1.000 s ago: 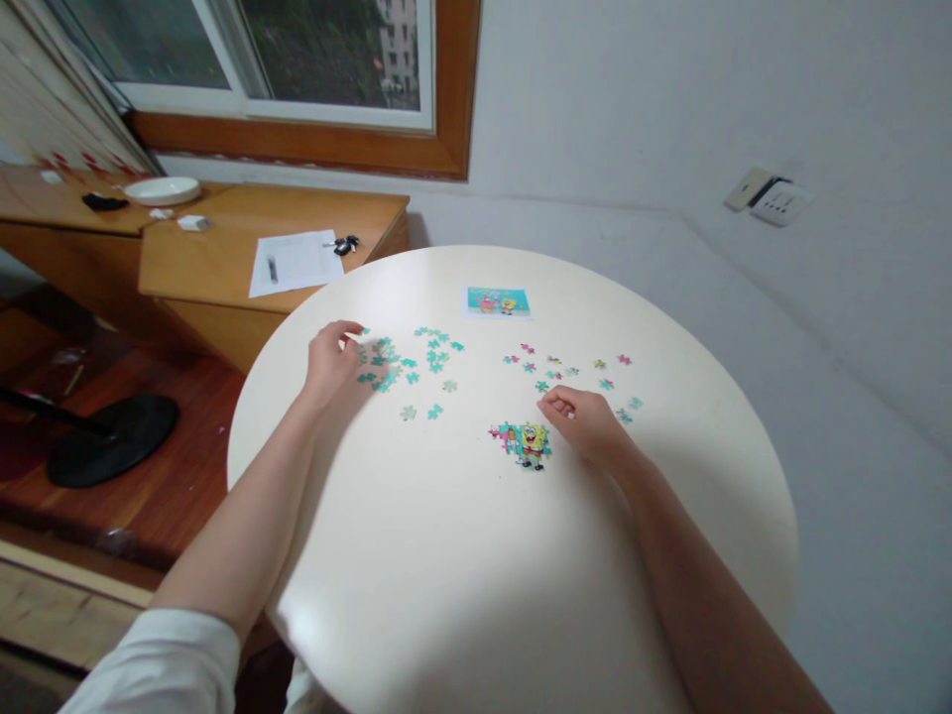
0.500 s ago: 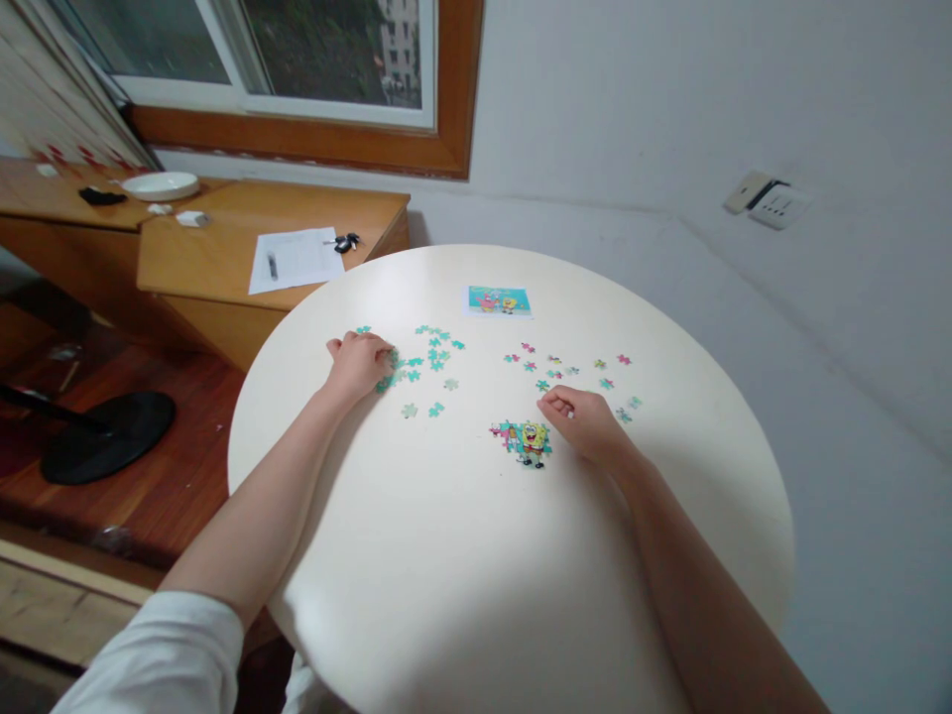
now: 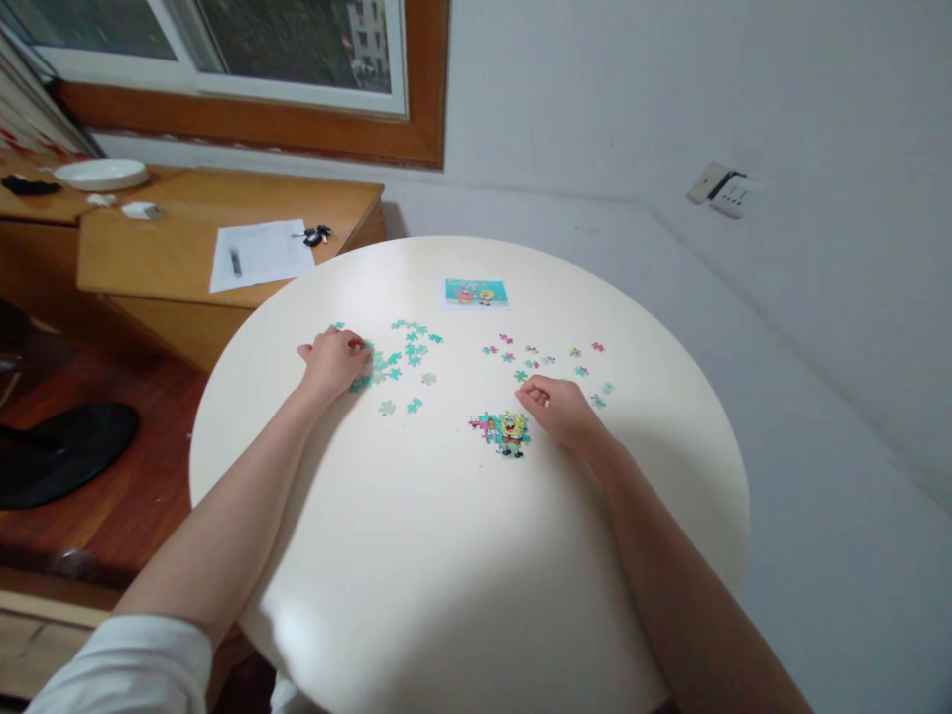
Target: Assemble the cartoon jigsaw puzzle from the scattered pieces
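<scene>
On a round cream table (image 3: 461,555), my left hand (image 3: 331,359) rests curled, fingers down on the left edge of a scatter of teal puzzle pieces (image 3: 406,352); what it pinches, if anything, is hidden. My right hand (image 3: 561,409) lies loosely closed, fingertips together, just right of a small joined puzzle patch showing a yellow cartoon figure (image 3: 506,429). Loose pink and mixed pieces (image 3: 546,359) lie beyond the right hand. A small reference picture (image 3: 476,292) lies at the table's far side.
A wooden desk (image 3: 171,253) stands to the left with a paper sheet (image 3: 259,254), keys (image 3: 316,234) and a white plate (image 3: 100,174). A black round base (image 3: 63,451) sits on the wood floor. White wall with a socket (image 3: 725,190) on the right.
My left hand moved right from the table's left side onto the teal pieces and curled down. The right hand stayed put. The view shifted slightly.
</scene>
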A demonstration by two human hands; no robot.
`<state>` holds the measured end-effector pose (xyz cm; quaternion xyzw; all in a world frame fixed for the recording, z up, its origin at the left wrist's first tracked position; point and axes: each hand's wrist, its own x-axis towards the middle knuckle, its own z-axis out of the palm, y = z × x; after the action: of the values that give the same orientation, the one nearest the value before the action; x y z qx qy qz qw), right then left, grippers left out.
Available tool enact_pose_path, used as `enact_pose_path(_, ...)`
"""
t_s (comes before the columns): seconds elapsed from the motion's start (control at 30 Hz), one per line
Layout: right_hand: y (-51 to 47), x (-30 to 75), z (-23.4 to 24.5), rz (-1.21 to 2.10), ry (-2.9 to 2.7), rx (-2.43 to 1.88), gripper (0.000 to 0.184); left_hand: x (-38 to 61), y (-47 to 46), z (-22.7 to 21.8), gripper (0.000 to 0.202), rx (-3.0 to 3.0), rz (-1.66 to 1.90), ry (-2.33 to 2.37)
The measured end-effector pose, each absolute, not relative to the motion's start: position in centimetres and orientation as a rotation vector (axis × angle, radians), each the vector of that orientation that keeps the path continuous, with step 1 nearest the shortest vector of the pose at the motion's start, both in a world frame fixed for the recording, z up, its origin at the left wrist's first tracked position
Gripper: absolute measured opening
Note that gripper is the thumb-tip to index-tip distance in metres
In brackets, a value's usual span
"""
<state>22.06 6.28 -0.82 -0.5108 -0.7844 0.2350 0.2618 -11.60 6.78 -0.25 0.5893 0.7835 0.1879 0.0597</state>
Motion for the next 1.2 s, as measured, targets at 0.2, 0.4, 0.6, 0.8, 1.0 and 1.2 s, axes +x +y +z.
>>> enact_pose_path(0.2, 6.1, 21.9, -0.6, 0.667, -2.108, -1.426, 0.018, -11.4, 7.3, -0.6, 0.017, 1.685, 0.621, 2.371)
enact_pose_path(0.4, 6.1, 22.0, -0.7, 0.636, -2.118, -1.403, 0.018, -11.1, 7.1, -0.5, 0.013, 1.648, 0.645, 2.379)
enact_pose_path(0.6, 6.3, 22.1, -1.0, 0.638, -2.128, -1.406, 0.021, -11.0, 6.8, -0.3, 0.015, 1.662, 0.724, 2.354)
enact_pose_path(0.8, 6.4, 22.1, -1.0, 0.63, -2.132, -1.396, 0.022, -11.5, 6.7, -0.3, 0.019, 1.663, 0.797, 2.33)
enact_pose_path(1.0, 6.4, 22.1, -0.7, 0.606, -2.142, -1.377, 0.021, -11.9, 6.7, -0.4, 0.02, 1.718, 0.779, 2.388)
enact_pose_path(1.2, 6.4, 22.2, -0.8, 0.573, -2.158, -1.369, 0.021, -13.7, 6.2, 0.3, 0.028, 1.585, 0.871, 2.504)
